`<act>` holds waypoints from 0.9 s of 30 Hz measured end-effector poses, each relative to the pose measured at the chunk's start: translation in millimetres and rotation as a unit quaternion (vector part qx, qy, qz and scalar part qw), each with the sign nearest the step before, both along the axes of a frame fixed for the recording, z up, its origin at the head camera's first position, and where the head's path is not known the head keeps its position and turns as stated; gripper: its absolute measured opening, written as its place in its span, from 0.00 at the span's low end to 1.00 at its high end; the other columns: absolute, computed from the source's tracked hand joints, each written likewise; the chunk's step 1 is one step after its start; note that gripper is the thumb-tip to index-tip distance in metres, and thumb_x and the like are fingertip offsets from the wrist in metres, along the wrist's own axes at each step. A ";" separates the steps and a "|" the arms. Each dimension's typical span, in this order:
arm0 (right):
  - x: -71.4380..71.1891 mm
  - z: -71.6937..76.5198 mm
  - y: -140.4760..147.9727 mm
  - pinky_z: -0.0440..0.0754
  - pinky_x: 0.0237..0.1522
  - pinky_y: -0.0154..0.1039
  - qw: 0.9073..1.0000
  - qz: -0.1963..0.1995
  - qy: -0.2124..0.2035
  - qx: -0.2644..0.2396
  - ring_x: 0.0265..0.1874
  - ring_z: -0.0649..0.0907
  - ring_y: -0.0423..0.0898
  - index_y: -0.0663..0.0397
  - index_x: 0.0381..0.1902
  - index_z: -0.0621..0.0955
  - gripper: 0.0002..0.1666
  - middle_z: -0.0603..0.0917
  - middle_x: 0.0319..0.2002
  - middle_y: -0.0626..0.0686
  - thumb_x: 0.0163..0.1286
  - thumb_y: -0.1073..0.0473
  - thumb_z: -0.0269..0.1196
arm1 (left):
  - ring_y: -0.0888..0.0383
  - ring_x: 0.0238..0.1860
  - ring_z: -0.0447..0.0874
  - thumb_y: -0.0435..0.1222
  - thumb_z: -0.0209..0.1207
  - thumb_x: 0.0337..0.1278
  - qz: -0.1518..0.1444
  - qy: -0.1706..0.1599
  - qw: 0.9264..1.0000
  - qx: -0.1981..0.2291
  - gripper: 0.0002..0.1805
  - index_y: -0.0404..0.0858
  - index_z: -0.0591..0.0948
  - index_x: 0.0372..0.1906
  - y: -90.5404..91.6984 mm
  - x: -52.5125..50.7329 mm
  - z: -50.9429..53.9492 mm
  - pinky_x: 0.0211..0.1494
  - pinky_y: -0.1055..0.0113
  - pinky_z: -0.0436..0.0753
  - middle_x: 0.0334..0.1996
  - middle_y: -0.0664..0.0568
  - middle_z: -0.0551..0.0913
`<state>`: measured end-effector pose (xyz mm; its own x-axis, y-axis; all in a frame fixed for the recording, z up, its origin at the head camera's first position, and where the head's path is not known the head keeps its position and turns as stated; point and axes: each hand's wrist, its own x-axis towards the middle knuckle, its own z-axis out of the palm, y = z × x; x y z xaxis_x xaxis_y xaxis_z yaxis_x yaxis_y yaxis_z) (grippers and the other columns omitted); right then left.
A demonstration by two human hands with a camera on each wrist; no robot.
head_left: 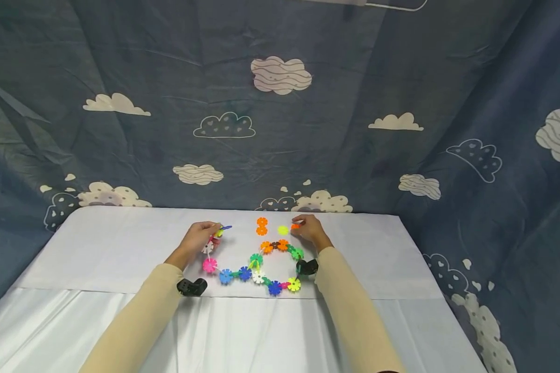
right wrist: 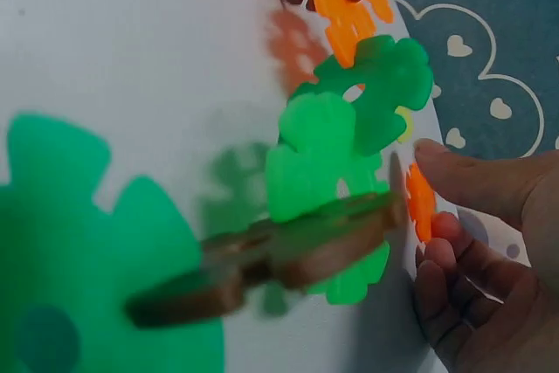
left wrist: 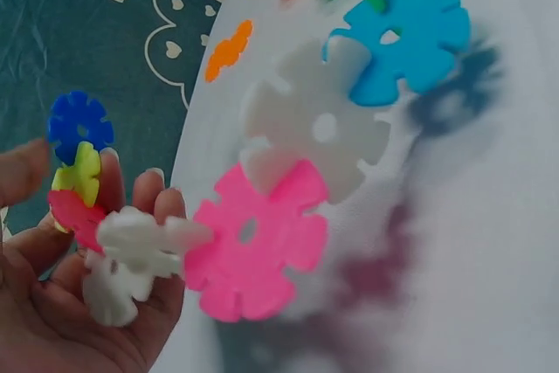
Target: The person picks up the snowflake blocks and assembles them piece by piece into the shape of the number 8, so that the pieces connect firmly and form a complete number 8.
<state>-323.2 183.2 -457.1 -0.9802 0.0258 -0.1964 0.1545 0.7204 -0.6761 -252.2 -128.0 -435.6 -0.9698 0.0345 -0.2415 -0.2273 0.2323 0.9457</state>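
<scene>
A chain of interlocking flower-shaped plastic discs (head_left: pixel 245 273) lies on the white table in many colours, its right part bent into a ring. My left hand (head_left: pixel 198 239) holds the chain's raised left end. In the left wrist view, blue (left wrist: pixel 80 124), yellow, red and white discs sit against its fingers, and a pink disc (left wrist: pixel 253 242) hangs beside them. At the back of the table, my right hand (head_left: pixel 310 231) pinches a loose orange disc (right wrist: pixel 420 201) between thumb and fingertip. Green discs (right wrist: pixel 371 93) of the ring stand close by in the right wrist view.
Two loose orange discs (head_left: pixel 262 226) and a yellow-green disc (head_left: pixel 282 230) lie behind the ring. A dark cloud-patterned curtain (head_left: pixel 280 145) hangs along the table's back edge. Black wrist cameras (head_left: pixel 192 287) sit on both wrists, the right one beside the ring.
</scene>
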 end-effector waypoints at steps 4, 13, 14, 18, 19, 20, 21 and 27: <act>-0.2 2.6 0.1 0.76 0.48 0.45 0.999 0.018 0.000 0.032 0.41 0.75 0.53 0.56 0.46 0.84 0.15 0.78 0.43 0.57 0.60 0.64 0.70 | 0.61 0.29 0.79 0.47 0.54 0.69 -0.017 -0.010 0.999 -0.030 0.25 0.27 0.76 0.53 0.5 0.5 1.7 0.34 0.69 0.78 0.38 0.44 0.81; -3.6 3.8 8.2 0.77 0.48 0.43 0.998 0.030 -0.012 0.052 0.39 0.76 0.51 0.58 0.47 0.82 0.16 0.79 0.42 0.57 0.60 0.64 0.70 | 0.56 0.37 0.82 0.43 0.55 0.69 -0.045 -0.031 0.998 -0.008 0.22 0.28 0.75 0.55 -2.1 4.8 0.3 0.38 0.69 0.82 0.49 0.41 0.83; -4.2 3.1 8.8 0.77 0.48 0.43 0.998 0.025 -0.013 0.052 0.40 0.76 0.52 0.59 0.48 0.81 0.17 0.79 0.43 0.58 0.60 0.64 0.69 | 0.55 0.37 0.83 0.43 0.55 0.68 -0.041 -0.029 0.999 -0.002 0.22 0.29 0.76 0.55 -2.5 5.4 0.6 0.38 0.69 0.82 0.48 0.42 0.84; -5.3 1.2 11.0 0.78 0.50 0.43 0.998 0.016 -0.019 0.063 0.42 0.77 0.52 0.63 0.48 0.79 0.18 0.79 0.45 0.60 0.60 0.65 0.69 | 0.56 0.35 0.84 0.45 0.60 0.64 -0.041 -0.016 0.999 0.010 0.22 0.30 0.78 0.51 -3.8 5.6 1.8 0.36 0.69 0.82 0.45 0.45 0.85; -5.4 0.7 11.7 0.78 0.50 0.43 0.998 0.013 -0.020 0.064 0.41 0.77 0.52 0.63 0.47 0.79 0.17 0.79 0.44 0.59 0.60 0.65 0.69 | 0.57 0.35 0.84 0.45 0.61 0.63 -0.044 -0.014 0.999 0.011 0.22 0.30 0.78 0.51 -4.0 5.4 1.7 0.36 0.69 0.82 0.45 0.45 0.85; -5.4 0.4 12.3 0.78 0.47 0.42 0.998 0.012 -0.021 0.065 0.40 0.77 0.51 0.63 0.46 0.79 0.16 0.79 0.43 0.59 0.60 0.65 0.69 | 0.57 0.36 0.85 0.45 0.61 0.63 -0.043 -0.014 0.999 0.011 0.22 0.30 0.78 0.51 -4.0 5.1 1.6 0.36 0.69 0.82 0.46 0.45 0.85; -5.1 0.5 12.9 0.78 0.45 0.41 0.998 0.013 -0.022 0.064 0.38 0.77 0.51 0.62 0.44 0.78 0.15 0.79 0.41 0.58 0.60 0.65 0.69 | 0.56 0.36 0.85 0.44 0.61 0.63 -0.042 -0.014 0.999 0.010 0.22 0.30 0.78 0.51 -4.0 4.7 1.4 0.36 0.69 0.82 0.47 0.44 0.85; 3.5 10.6 14.3 0.79 0.25 0.36 0.998 0.043 -0.007 -0.045 0.22 0.79 0.46 0.61 0.44 0.80 0.10 0.80 0.28 0.56 0.64 0.71 0.62 | 0.56 0.36 0.84 0.41 0.59 0.65 -0.028 -0.010 1.000 0.005 0.20 0.30 0.77 0.54 -3.2 2.5 0.1 0.37 0.69 0.82 0.50 0.41 0.83</act>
<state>-319.7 197.5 -446.4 -0.9751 -0.0760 -0.2082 0.1053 0.6680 -0.7367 -249.7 -131.2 -435.5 -0.9612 0.0916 -0.2601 -0.2330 0.2354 0.9436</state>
